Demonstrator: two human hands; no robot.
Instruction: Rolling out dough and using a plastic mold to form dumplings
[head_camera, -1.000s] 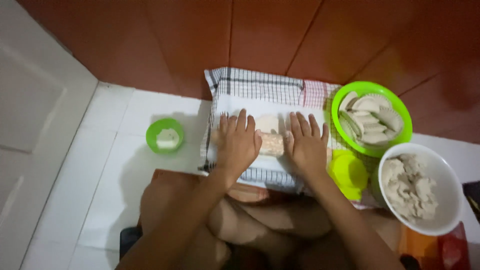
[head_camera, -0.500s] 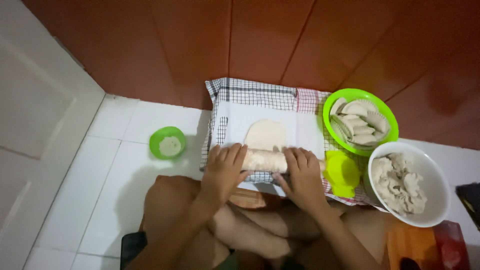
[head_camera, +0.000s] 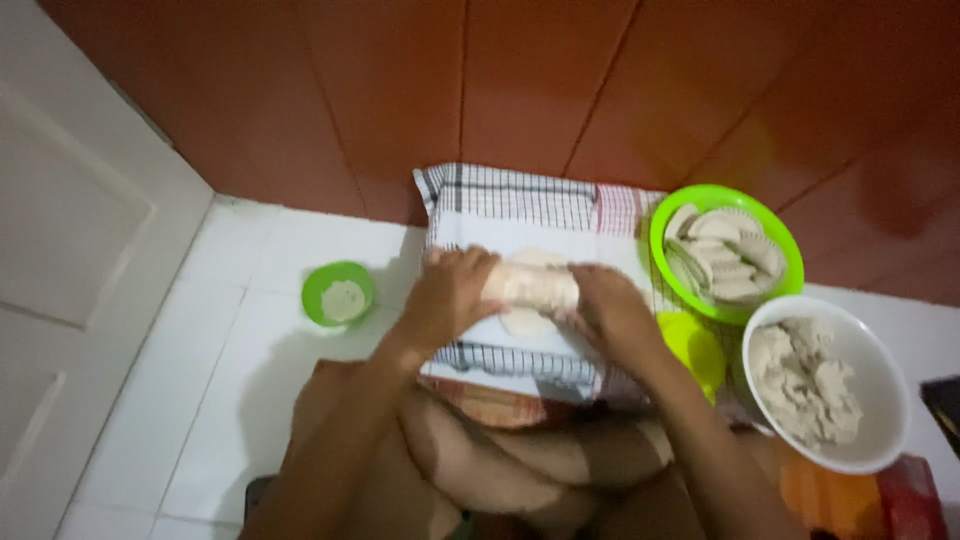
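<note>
Dough (head_camera: 527, 322), a thin pale sheet, lies flat on the white middle of a checked cloth (head_camera: 505, 190) spread on the floor in front of the seated person, and a pale rolling pin (head_camera: 530, 285) rests across it. The pin's long axis runs left to right, square to the person's forearms, so the dough shows as a rim beyond the pin and a wider lobe on the near side. The left hand (head_camera: 447, 297) lies over the pin's left end, fingers curled down on it; the right hand (head_camera: 612, 312) covers the right end the same way, palm pressing rather than gripping tight, though blur hides the fingertips. Both hands sit about level with each other, neither clearly nearer the dough. Just right of the cloth, a bright green basket (head_camera: 790, 258) holds folded pale dough pieces, and a smaller yellow-green dish (head_camera: 697, 350) sits between it and the right wrist. Nearer the person on the right stands a white bowl (head_camera: 880, 390) of lumpy pale filling. Well to the left, on the white tiles (head_camera: 200, 330), a small green cup (head_camera: 340, 293) holds something pale, perhaps flour.
</note>
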